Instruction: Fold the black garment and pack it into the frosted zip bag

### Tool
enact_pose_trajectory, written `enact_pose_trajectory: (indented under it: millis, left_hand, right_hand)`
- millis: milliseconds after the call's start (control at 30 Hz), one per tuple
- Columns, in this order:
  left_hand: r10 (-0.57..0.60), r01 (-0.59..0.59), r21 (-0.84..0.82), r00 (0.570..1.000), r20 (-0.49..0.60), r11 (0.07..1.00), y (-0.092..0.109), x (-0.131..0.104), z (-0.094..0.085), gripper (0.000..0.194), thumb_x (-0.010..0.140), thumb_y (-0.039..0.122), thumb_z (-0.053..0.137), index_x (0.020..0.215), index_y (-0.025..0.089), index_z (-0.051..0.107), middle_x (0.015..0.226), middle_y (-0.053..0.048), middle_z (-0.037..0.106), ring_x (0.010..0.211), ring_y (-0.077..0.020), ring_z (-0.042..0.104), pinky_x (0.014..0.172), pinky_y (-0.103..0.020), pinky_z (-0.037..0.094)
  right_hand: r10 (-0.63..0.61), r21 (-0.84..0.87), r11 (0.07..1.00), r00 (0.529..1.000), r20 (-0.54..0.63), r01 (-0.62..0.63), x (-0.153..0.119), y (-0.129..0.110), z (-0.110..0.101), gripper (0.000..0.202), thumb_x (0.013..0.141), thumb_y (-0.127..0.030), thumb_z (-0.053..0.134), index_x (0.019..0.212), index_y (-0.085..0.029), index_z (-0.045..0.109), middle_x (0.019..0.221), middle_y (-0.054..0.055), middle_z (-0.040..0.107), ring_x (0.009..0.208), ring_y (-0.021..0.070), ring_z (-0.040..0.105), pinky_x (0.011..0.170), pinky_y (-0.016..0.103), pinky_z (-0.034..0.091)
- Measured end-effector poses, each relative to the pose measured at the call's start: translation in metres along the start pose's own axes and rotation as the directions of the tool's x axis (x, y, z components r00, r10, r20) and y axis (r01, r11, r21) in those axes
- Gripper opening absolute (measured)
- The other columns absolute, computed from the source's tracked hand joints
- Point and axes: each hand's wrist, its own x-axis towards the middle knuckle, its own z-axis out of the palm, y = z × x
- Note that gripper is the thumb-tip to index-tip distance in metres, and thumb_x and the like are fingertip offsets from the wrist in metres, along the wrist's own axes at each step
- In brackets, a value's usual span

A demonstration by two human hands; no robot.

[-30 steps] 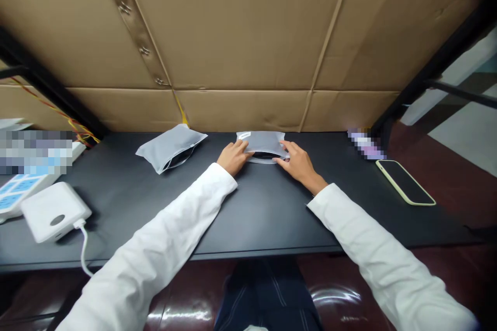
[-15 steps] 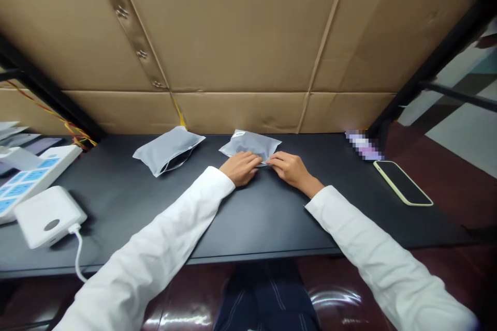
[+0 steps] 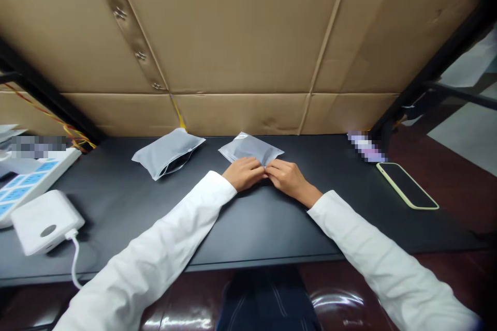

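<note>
A frosted grey plastic pouch (image 3: 254,148) lies on the black table at the centre, a pale label near its far corner. Both hands pinch its near edge. My left hand (image 3: 244,173) has its fingers closed on the edge from the left. Close beside it, almost touching, my right hand (image 3: 285,178) grips the same edge near the right corner. My fingertips partly hide the edge. Further left rests a second grey pouch (image 3: 166,151), its near-right side gaping a little over something dark inside.
A white charger box (image 3: 46,220) with a cable stands at the left, beside a power strip (image 3: 37,178). On the right lies a phone (image 3: 407,185) in a pale case, near a blurred purple item (image 3: 366,147). A cardboard wall (image 3: 233,36) closes off the back.
Both hands have drawn slightly nearer to me and the right hand has slid left, closer to the left one. The pouch under them now lies flatter, its near edge pinched.
</note>
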Motion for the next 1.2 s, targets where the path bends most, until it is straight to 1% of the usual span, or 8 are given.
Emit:
enact_pose_trajectory:
  millis: [133,267,400,533,700,900,1033,1200]
  left_hand:
    - [0.004,-0.001,0.038,0.998,-0.056,0.999,0.000,0.003,0.000,0.035,0.102,0.031,0.040,0.075,0.018,0.058,0.070,-0.002,0.057,0.067,-0.0143,0.050,0.061,-0.028,0.037]
    - [-0.043,0.047,0.065,0.997,-0.067,0.997,-0.015,0.002,0.001,0.033,0.102,0.028,0.040,0.077,0.017,0.057,0.073,-0.004,0.057,0.071,-0.0152,0.050,0.065,-0.029,0.037]
    - [-0.098,0.102,0.175,0.995,-0.031,0.979,-0.045,-0.010,-0.001,0.032,0.102,0.029,0.040,0.078,0.017,0.057,0.075,-0.005,0.058,0.072,-0.0167,0.051,0.066,-0.031,0.035]
    - [-0.207,0.221,0.271,0.975,-0.082,0.937,-0.068,-0.022,-0.003,0.033,0.101,0.029,0.041,0.075,0.017,0.056,0.076,-0.007,0.059,0.070,-0.0181,0.050,0.063,-0.033,0.033]
    - [-0.219,0.230,0.268,0.973,-0.072,0.935,-0.070,-0.025,-0.002,0.034,0.101,0.031,0.042,0.074,0.017,0.056,0.075,-0.007,0.058,0.069,-0.0186,0.051,0.064,-0.034,0.034]
    - [-0.336,0.344,0.143,0.938,-0.080,0.928,-0.071,-0.037,-0.005,0.034,0.101,0.035,0.040,0.078,0.018,0.059,0.081,-0.007,0.061,0.072,-0.0176,0.055,0.066,-0.032,0.039]
    - [-0.522,0.522,-0.002,0.853,-0.030,0.853,-0.088,-0.054,-0.005,0.038,0.101,0.040,0.035,0.092,0.017,0.064,0.096,-0.010,0.066,0.090,-0.0213,0.061,0.080,-0.034,0.047]
    - [-0.643,0.661,-0.023,0.738,0.205,0.750,-0.108,-0.075,0.007,0.044,0.097,0.042,0.037,0.121,0.015,0.061,0.132,-0.013,0.060,0.124,-0.0274,0.054,0.107,-0.044,0.042]
  right_hand:
    - [0.030,-0.008,1.000,0.999,-0.045,-0.030,0.002,-0.006,-0.002,0.024,0.092,-0.014,0.048,0.079,-0.019,0.067,0.077,0.005,0.067,0.074,0.0174,0.061,0.068,0.028,0.045]
    - [0.123,0.067,0.991,0.976,-0.182,-0.113,0.005,0.000,-0.005,0.024,0.096,-0.021,0.048,0.082,-0.019,0.067,0.081,0.006,0.068,0.078,0.0176,0.062,0.074,0.028,0.047]
    - [0.278,0.160,0.959,0.886,-0.372,-0.233,0.004,0.026,-0.012,0.019,0.095,-0.026,0.053,0.082,-0.020,0.066,0.082,0.005,0.066,0.076,0.0170,0.062,0.070,0.029,0.048]
    - [0.371,0.205,0.928,0.781,-0.501,-0.310,-0.001,0.057,-0.015,0.017,0.092,-0.031,0.059,0.079,-0.021,0.065,0.080,0.004,0.063,0.074,0.0169,0.060,0.068,0.029,0.048]
    - [0.446,0.243,0.894,0.788,-0.424,-0.376,-0.010,0.075,-0.011,0.021,0.093,-0.033,0.056,0.080,-0.020,0.065,0.083,0.004,0.064,0.074,0.0167,0.060,0.066,0.029,0.049]
    - [0.473,0.160,0.876,0.875,-0.103,-0.454,-0.030,0.095,-0.007,0.019,0.092,-0.033,0.054,0.088,-0.021,0.068,0.093,0.006,0.068,0.087,0.0213,0.063,0.080,0.035,0.052]
    - [0.531,0.019,0.847,0.847,-0.026,-0.531,-0.037,0.106,-0.002,0.027,0.092,-0.034,0.051,0.107,-0.020,0.069,0.122,0.011,0.066,0.115,0.0269,0.058,0.099,0.045,0.047]
    - [0.571,-0.084,0.821,0.814,0.106,-0.565,-0.036,0.105,0.003,0.044,0.096,-0.041,0.044,0.128,-0.017,0.063,0.141,0.014,0.055,0.134,0.0287,0.047,0.112,0.048,0.038]
